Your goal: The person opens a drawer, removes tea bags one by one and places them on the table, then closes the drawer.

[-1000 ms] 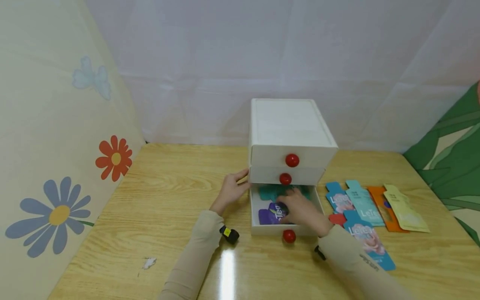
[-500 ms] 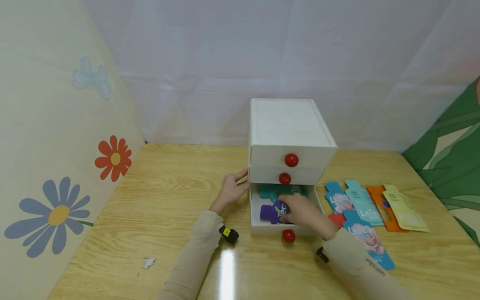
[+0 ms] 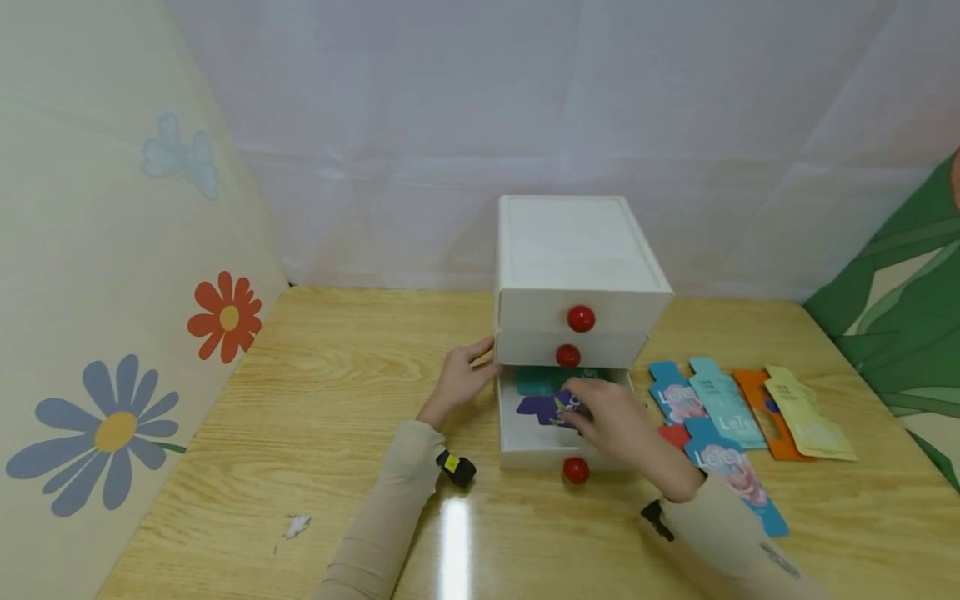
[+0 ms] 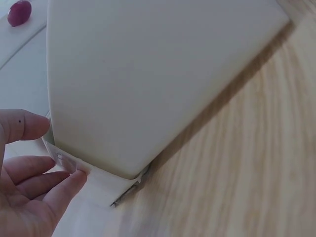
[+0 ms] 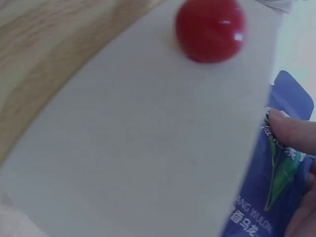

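A white drawer cabinet (image 3: 581, 242) with red knobs stands mid-table, its bottom drawer (image 3: 532, 458) pulled out. At the cabinet's left front edge my left hand (image 3: 459, 383) grips with thumb and fingertips, seen closer in the left wrist view (image 4: 29, 187). Over the drawer, my right hand (image 3: 611, 421) pinches a purple tea sachet (image 3: 540, 407), which looks tilted; its oolong print shows in the right wrist view (image 5: 276, 173). A teal sachet (image 3: 536, 381) lies farther back in that drawer, partly covered by the hand.
Right of the cabinet several sachets lie on the table: blue ones (image 3: 738, 475), a light teal one (image 3: 727, 408), an orange one (image 3: 787, 442) and a yellow one (image 3: 810, 417). Something red (image 3: 673, 435) peeks out beside the right wrist. A flowered panel (image 3: 112, 250) borders the left.
My right hand has lifted the purple sachet slightly off the drawer floor, tilting it, and shifted a little right. The left hand holds still.
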The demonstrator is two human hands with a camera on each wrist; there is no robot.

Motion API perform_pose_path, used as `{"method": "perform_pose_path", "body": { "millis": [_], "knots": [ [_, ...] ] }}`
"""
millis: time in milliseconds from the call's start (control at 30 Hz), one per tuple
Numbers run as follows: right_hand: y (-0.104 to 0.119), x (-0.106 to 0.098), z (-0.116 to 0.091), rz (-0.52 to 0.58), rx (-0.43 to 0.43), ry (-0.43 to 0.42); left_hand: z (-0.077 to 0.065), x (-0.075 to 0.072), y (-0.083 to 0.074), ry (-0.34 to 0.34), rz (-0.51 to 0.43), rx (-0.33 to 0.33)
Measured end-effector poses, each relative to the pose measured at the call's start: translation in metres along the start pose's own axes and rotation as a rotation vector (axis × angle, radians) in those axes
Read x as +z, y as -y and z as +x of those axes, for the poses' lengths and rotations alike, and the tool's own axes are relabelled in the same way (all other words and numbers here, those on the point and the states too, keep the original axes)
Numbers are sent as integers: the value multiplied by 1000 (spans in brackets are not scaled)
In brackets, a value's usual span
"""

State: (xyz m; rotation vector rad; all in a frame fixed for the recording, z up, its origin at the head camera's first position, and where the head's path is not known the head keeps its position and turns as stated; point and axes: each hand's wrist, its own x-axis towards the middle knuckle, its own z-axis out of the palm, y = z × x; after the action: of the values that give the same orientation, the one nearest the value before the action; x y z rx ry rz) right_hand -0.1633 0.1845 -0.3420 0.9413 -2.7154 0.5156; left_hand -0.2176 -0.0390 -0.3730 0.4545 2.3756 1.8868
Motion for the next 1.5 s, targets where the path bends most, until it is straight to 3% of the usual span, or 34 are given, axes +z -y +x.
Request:
{"method": "perform_pose_path", "body": {
  "millis": [333, 633, 833, 1167, 1367, 1500],
  "knots": [
    [9, -24, -10, -50, -79, -242, 1, 0, 2, 3, -6, 7],
    [-3, -50, -30, -63, -66, -317, 1, 0, 2, 0, -40, 13],
    [-15, -60, -48, -100, 40, -312, -1, 0, 1, -7, -42, -13],
    [-39, -65, -78, -87, 131, -343, 0, 0, 2, -6, -49, -15],
    [-58, -71, -97, -81, 307, -299, 0, 1, 1, -5, -51, -28],
    [-76, -76, -110, -44, 471, -201, 0, 1, 2, -6, -53, -28]
  ]
}}
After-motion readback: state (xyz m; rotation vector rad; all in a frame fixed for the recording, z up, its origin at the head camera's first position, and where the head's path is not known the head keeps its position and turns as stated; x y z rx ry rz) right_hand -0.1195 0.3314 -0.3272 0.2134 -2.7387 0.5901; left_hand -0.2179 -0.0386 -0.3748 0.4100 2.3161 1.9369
